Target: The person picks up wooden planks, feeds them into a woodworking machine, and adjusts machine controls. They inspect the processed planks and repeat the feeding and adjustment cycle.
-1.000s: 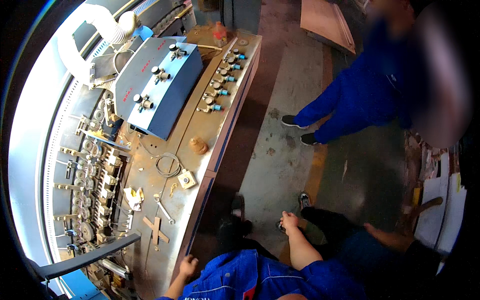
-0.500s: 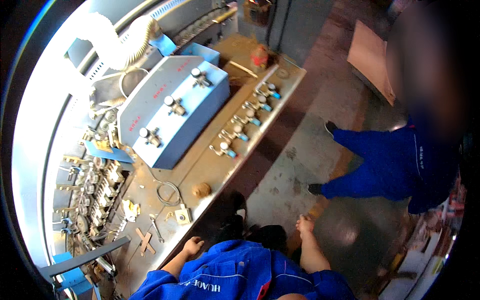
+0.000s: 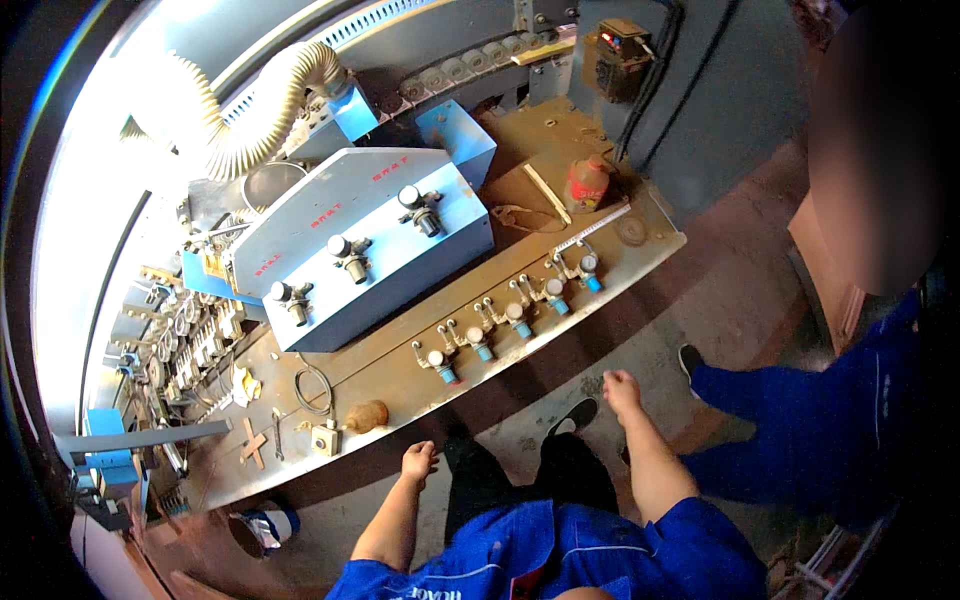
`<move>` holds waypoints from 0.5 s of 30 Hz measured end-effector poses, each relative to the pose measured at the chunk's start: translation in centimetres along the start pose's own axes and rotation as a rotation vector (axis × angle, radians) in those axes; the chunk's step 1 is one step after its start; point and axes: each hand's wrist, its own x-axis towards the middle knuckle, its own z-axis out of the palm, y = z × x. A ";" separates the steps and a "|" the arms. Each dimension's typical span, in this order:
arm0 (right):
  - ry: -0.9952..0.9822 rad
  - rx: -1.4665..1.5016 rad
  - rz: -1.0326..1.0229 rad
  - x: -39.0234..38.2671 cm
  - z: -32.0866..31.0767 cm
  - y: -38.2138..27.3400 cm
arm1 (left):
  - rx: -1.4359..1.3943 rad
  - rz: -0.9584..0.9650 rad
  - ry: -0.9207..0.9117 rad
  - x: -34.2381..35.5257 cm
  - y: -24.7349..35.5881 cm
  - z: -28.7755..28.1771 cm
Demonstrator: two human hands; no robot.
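Machine bench point(image 3: 372, 372) slants lengthwise forward-right, ahead of both hands; left hand point(image 3: 420, 460) is nearer it than right hand point(image 3: 622, 391); fingers curled, whether gripping I cannot tell.

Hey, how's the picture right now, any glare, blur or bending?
In the head view, glare washes out the upper left around the ribbed hose; the front edge of the bench bows, fisheye-style; a heavy blur hides the upper right; the co-worker's blue clothing looks dim; the left hand and right hand look fairly sharp.
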 end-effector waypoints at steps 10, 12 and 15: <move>-0.059 -0.131 -0.386 16.2 2.0 -7.9 | -0.986 -0.086 0.402 8.9 11.7 19.5; -0.211 -0.214 -0.494 16.2 3.5 -11.2 | -1.087 -0.007 0.441 13.7 8.8 17.5; -0.178 -0.106 -0.278 17.4 2.7 -11.1 | -0.844 -0.527 1.082 15.2 13.9 21.9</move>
